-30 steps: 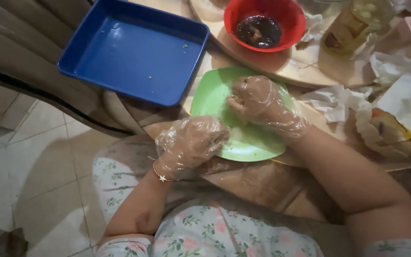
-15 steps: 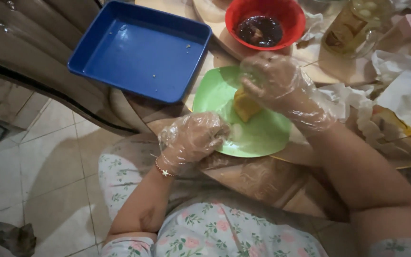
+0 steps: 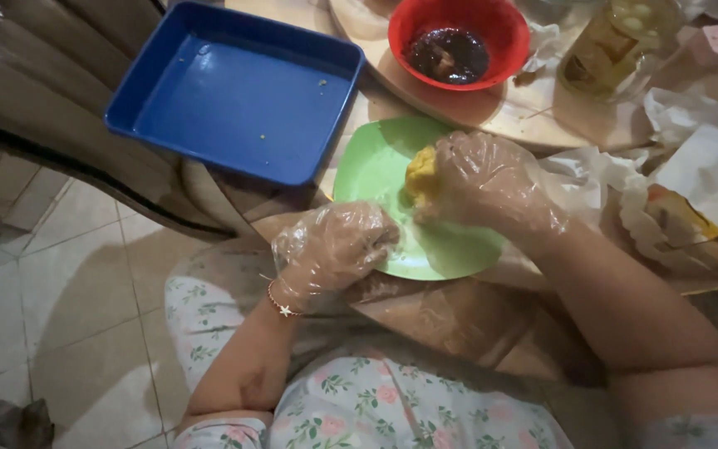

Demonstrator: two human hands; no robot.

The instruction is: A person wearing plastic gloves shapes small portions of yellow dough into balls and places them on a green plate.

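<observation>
Both of my hands wear clear plastic gloves. My right hand (image 3: 485, 181) presses on a lump of yellow dough (image 3: 420, 170) that lies on a light green plate (image 3: 370, 170). My left hand (image 3: 336, 246) grips the near left rim of that plate, fingers curled over its edge. The plate rests at the near edge of a wooden table, over my lap.
A blue square tray (image 3: 238, 96) sits left of the plate, bare but for a few crumbs. Behind stands a red bowl (image 3: 459, 41) with dark filling on a round wooden board (image 3: 533, 112). Crumpled paper and wrappers (image 3: 691, 166) lie at right. A tiled floor (image 3: 60, 291) lies below left.
My right hand lifted off the plate, showing the yellow dough, then came back down on it. My left hand kept its grip on the plate's rim.
</observation>
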